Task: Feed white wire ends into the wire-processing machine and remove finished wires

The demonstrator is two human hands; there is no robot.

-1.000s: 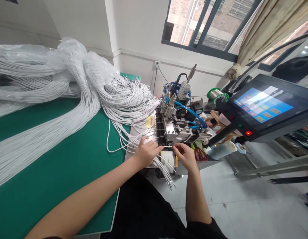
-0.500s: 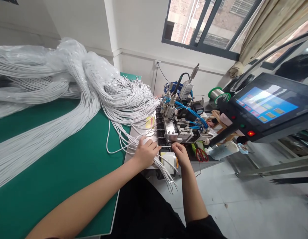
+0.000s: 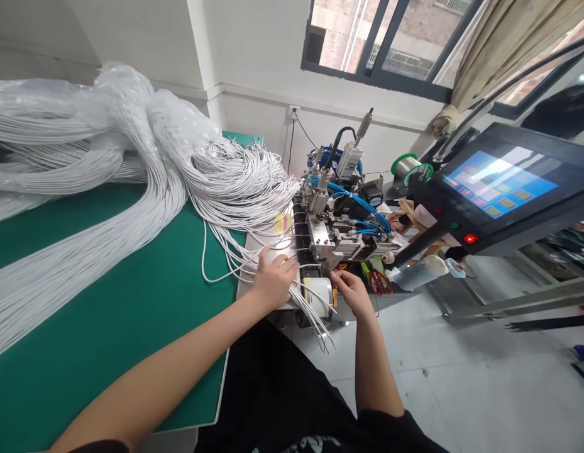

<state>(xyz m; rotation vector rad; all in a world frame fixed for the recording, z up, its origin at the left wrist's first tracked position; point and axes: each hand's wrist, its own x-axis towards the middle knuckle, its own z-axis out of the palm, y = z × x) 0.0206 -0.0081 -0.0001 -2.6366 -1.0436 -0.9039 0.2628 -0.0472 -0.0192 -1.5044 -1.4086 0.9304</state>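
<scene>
The sheaf of white wires (image 3: pixel 314 309) lies at the middle of the frame, pinned under my left hand (image 3: pixel 273 281). The fingers curl down over it, I judge to keep the loose ends fanned out below and close to my other hand. My right hand (image 3: pixel 354 293) sits just right of it with its fingertips pinched together under the front of the machine (image 3: pixel 339 234); I cannot tell if a wire end is between them. There is one machine, one touch screen (image 3: pixel 500 184) at the right and one pair of scissors (image 3: pixel 379 283) beside it. The heap of cables (image 3: pixel 131 157) on the green mat (image 3: pixel 107 314) is too many to count.
</scene>
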